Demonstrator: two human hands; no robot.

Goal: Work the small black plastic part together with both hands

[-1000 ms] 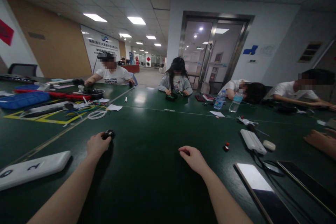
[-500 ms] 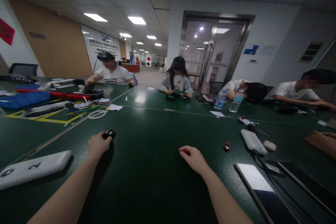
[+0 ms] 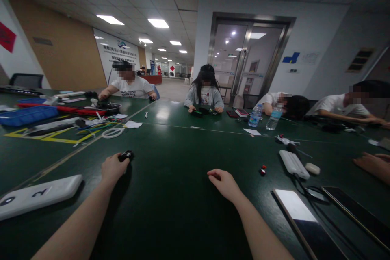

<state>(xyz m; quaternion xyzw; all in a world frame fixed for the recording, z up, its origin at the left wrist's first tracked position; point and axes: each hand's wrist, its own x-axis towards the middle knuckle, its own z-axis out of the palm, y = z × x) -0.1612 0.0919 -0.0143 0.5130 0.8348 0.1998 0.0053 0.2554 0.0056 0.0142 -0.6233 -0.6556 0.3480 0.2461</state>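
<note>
A left hand [image 3: 113,169] closes its grip around a small black plastic object [image 3: 126,155] over a glossy dark-green desk [image 3: 170,211], while the right hand [image 3: 224,185] lies empty on the same smooth surface, fingers loosely curled. A rounded white plastic case [image 3: 38,195] lies near the left hand; a ridged white case [image 3: 294,164], a tiny red-and-black part [image 3: 262,170] and a glass-faced phone [image 3: 300,221] sit to the right.
</note>
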